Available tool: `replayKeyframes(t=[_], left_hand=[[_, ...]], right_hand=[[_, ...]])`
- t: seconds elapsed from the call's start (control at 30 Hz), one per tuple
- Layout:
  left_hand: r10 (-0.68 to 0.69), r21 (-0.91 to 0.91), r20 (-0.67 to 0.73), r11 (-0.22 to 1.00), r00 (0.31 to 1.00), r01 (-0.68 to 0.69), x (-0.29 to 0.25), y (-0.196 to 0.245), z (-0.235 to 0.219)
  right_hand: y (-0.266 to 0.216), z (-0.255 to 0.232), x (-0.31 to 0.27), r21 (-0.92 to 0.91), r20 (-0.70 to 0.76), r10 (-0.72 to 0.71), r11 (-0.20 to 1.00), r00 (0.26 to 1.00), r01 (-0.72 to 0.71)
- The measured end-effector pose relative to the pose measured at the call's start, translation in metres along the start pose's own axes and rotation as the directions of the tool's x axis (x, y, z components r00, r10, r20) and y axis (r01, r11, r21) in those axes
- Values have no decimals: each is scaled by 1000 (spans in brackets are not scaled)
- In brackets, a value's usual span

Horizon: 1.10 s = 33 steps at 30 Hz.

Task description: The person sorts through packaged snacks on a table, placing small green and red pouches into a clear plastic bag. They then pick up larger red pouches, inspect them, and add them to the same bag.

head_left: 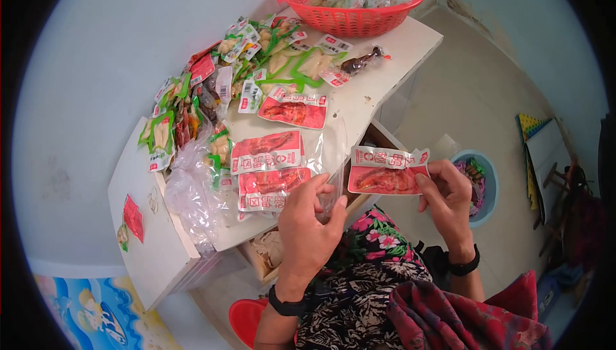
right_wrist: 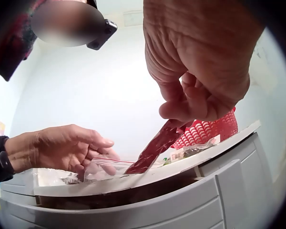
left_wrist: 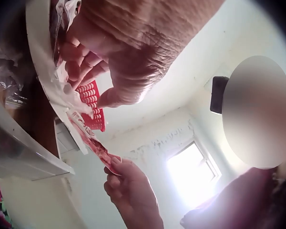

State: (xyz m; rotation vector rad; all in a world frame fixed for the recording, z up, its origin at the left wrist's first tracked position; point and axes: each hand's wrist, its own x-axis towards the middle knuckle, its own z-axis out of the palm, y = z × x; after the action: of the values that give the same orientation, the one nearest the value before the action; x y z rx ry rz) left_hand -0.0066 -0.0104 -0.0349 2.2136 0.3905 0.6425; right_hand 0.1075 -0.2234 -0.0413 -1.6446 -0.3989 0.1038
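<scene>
My right hand pinches a red-and-white food packet by one end, thumb on top. The packet hangs over the drawer at the table edge; in the right wrist view its red side slants down toward a clear zip bag with a red seal line. My left hand holds the mouth of that bag, fingers bent, thumb spread apart from them. Beside the left hand, two more red packets lie overlapping on the white table, and another red packet lies farther back.
A heap of small green, red and white food packets covers the back of the table. A red basket with packets stands at the far end. Clear plastic bags lie to the left. An open drawer juts out; a blue bucket stands right.
</scene>
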Motion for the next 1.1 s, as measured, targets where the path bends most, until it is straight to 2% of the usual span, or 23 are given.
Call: replayKeyframes(t=[0.13,0.23,0.33,0.53,0.63,0.73,0.87,0.93,1.03,1.1], left_hand=[[26,117,-15,993,1000,-24,5,10,2],[122,269,-12,956,992,-114,12,9,8],[140,302,16,943,990,-138,15,9,15],[28,192,-22,981,999,-23,19,-2,18],[40,189,-14,981,999,-36,21,5,16],[114,264,20,957,993,-116,21,5,16],[121,245,10,962,993,-119,19,-2,17],[103,234,7,967,995,-102,19,-4,16],[16,124,19,992,1000,-18,20,5,14],[9,-9,-22,1000,1000,-9,19,-1,17]], right_hand=[[2,2,1,45,-25,6,999,1000,-4],[1,-1,2,74,-28,26,997,999,-24],[3,-1,1,54,-21,16,998,1000,-15],[4,-6,3,76,-68,24,997,997,-19],[2,-7,5,89,-73,26,996,997,-19],[1,0,4,125,-118,24,992,993,-9],[2,5,6,173,-163,17,985,987,12],[7,11,6,132,-128,-12,991,992,29],[6,20,5,135,-88,-7,991,996,18],[6,22,4,150,-32,12,989,999,-7]])
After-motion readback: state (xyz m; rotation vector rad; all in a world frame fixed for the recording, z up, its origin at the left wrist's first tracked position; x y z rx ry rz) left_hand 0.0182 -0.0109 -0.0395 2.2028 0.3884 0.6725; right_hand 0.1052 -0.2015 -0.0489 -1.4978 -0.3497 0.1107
